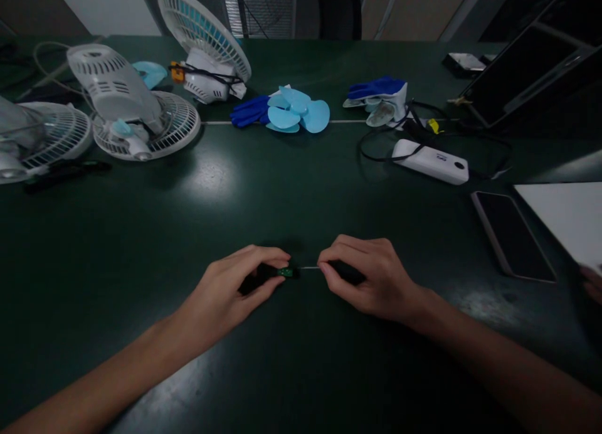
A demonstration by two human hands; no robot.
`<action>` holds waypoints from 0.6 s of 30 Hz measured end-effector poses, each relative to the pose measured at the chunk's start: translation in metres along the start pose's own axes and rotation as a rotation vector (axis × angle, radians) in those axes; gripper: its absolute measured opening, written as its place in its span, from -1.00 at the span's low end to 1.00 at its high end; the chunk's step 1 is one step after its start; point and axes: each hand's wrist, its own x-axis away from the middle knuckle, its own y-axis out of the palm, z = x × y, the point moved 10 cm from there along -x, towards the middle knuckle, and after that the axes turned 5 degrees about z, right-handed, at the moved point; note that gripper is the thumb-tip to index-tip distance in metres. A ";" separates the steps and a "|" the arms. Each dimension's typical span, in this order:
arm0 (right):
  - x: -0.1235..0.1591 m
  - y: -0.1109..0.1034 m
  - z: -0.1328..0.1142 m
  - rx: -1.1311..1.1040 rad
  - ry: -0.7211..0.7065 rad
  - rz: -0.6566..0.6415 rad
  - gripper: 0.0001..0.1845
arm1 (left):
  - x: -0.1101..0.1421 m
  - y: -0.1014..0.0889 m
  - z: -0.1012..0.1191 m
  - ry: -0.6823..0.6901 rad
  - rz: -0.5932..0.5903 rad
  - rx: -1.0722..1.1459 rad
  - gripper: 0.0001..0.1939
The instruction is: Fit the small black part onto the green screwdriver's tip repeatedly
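Both my hands rest on the dark green table near its front middle. My left hand is closed around a dark handle with a green collar, which looks like a screwdriver. A thin metal shaft runs from that collar to my right hand. My right hand is closed too, pinching the shaft's end, with a dark part under its fingers that I cannot make out.
Dismantled white fan parts and grilles lie at the back left. A light blue fan blade and blue gloves sit behind. A white power bank with cables, a phone and white paper lie right.
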 end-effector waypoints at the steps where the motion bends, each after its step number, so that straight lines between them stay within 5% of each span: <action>1: 0.001 0.003 -0.001 0.021 -0.015 -0.017 -0.90 | -0.001 0.000 -0.001 -0.022 -0.002 0.005 -0.65; 13: 0.003 0.011 -0.009 0.074 -0.070 -0.063 -0.89 | -0.010 0.002 0.000 -0.067 -0.054 0.033 -0.80; 18: -0.008 0.002 -0.013 -0.105 -0.018 0.059 -0.89 | -0.008 0.004 -0.001 -0.054 -0.070 0.032 -0.80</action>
